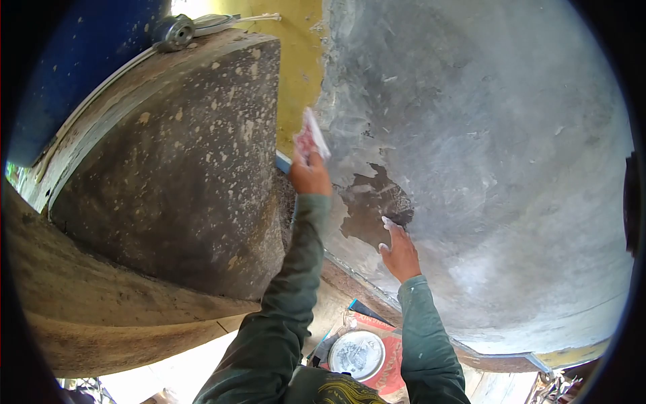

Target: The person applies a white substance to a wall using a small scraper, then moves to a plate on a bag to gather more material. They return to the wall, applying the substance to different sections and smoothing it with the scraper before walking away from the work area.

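My left hand (311, 178) is raised near the edge between a yellow wall strip and the grey plastered wall (484, 135). It grips a folded pink-and-white sheet (309, 139), smeared by motion, so its exact kind is hard to make out. Lower and to the right, my right hand (402, 258) has thumb and forefinger apart, both tipped with white powder or paste. Its fingertips are right at the lower edge of a dark, ragged patch (373, 205) on the grey wall. Both arms wear green long sleeves.
A dark, speckled concrete block (182, 168) juts out at left. On its top lie a round metal fitting (176, 32) and a pale cable (97, 91), beside a blue surface (60, 74). Below me, a round pale-topped container (357, 355) stands on a red printed sheet (391, 370).
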A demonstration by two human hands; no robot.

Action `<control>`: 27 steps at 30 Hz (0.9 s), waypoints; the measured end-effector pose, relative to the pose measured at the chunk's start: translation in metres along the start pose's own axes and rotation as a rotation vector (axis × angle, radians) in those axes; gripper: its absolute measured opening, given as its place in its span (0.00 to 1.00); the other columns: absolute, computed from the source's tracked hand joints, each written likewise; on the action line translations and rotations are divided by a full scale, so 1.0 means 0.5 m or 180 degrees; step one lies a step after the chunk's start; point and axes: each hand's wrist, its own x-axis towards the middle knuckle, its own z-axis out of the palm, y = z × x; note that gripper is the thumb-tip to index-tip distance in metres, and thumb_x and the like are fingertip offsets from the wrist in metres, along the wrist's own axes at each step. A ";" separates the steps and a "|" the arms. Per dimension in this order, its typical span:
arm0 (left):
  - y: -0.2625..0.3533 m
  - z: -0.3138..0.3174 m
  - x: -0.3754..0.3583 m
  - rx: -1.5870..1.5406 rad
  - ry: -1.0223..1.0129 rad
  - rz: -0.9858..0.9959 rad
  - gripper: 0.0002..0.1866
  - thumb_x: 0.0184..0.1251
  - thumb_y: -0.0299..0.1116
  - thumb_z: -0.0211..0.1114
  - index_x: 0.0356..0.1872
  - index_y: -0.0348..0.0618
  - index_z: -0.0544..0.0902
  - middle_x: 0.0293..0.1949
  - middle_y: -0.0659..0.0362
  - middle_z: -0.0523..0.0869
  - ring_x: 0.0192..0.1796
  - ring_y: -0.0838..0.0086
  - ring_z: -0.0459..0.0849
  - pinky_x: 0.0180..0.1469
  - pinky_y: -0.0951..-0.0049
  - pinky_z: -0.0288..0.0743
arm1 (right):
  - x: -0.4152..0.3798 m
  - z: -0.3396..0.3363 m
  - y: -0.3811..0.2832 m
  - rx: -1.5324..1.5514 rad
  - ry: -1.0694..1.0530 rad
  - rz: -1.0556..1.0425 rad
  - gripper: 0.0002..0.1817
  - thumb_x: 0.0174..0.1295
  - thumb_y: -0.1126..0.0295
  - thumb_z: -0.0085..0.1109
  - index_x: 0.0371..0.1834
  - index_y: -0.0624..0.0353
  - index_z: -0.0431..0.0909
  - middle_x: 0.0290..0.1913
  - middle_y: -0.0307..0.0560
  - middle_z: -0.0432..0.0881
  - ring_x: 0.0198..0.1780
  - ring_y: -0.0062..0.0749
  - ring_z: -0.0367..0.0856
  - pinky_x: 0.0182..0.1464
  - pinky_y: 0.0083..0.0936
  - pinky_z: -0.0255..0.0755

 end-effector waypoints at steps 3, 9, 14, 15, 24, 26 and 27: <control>-0.001 0.003 0.073 0.0304 0.0003 0.0411 0.17 0.74 0.27 0.58 0.59 0.27 0.78 0.52 0.45 0.87 0.51 0.62 0.87 0.53 0.66 0.80 | 0.001 -0.005 -0.007 0.0017 -0.0015 0.0012 0.37 0.59 0.71 0.63 0.74 0.53 0.63 0.64 0.56 0.76 0.64 0.59 0.74 0.66 0.49 0.69; 0.075 0.045 0.038 0.1069 -0.0203 0.0859 0.20 0.72 0.25 0.58 0.63 0.33 0.78 0.55 0.40 0.85 0.55 0.51 0.87 0.55 0.61 0.81 | 0.005 -0.011 -0.010 0.0062 -0.0073 0.0058 0.36 0.60 0.72 0.63 0.73 0.53 0.63 0.64 0.56 0.76 0.63 0.58 0.74 0.65 0.48 0.70; 0.109 0.071 -0.045 0.1255 -0.0577 0.1122 0.20 0.74 0.28 0.58 0.64 0.32 0.77 0.54 0.40 0.86 0.53 0.49 0.88 0.52 0.59 0.81 | 0.011 -0.008 -0.015 0.0059 -0.0061 0.0131 0.35 0.59 0.72 0.63 0.72 0.53 0.63 0.63 0.55 0.76 0.63 0.57 0.75 0.64 0.48 0.70; 0.113 0.076 -0.065 0.1069 -0.0694 0.1367 0.20 0.74 0.28 0.58 0.65 0.33 0.77 0.55 0.39 0.85 0.53 0.48 0.88 0.52 0.59 0.81 | 0.014 -0.007 -0.018 0.0053 -0.0083 0.0188 0.35 0.59 0.73 0.63 0.72 0.53 0.64 0.62 0.55 0.77 0.63 0.57 0.75 0.64 0.47 0.70; 0.024 0.017 -0.241 -0.0931 -0.0599 -0.0935 0.24 0.69 0.32 0.61 0.66 0.39 0.75 0.54 0.52 0.86 0.51 0.61 0.87 0.52 0.63 0.80 | -0.057 0.056 0.015 0.1253 0.0299 0.0288 0.30 0.60 0.76 0.62 0.68 0.55 0.71 0.59 0.54 0.81 0.59 0.50 0.81 0.61 0.39 0.75; 0.012 -0.025 -0.238 -0.1584 -0.0042 -0.1767 0.25 0.68 0.35 0.62 0.65 0.41 0.75 0.52 0.56 0.86 0.49 0.63 0.87 0.51 0.64 0.80 | -0.096 0.086 0.020 0.1961 0.0075 0.0495 0.27 0.64 0.75 0.58 0.68 0.55 0.71 0.60 0.51 0.81 0.58 0.42 0.82 0.56 0.34 0.76; 0.018 -0.045 -0.238 -0.2004 0.0243 -0.2257 0.21 0.67 0.32 0.62 0.60 0.42 0.77 0.50 0.57 0.86 0.46 0.65 0.87 0.49 0.68 0.80 | -0.110 0.097 0.012 0.2661 -0.0144 0.0682 0.24 0.68 0.73 0.55 0.69 0.56 0.72 0.61 0.48 0.81 0.56 0.34 0.83 0.52 0.28 0.78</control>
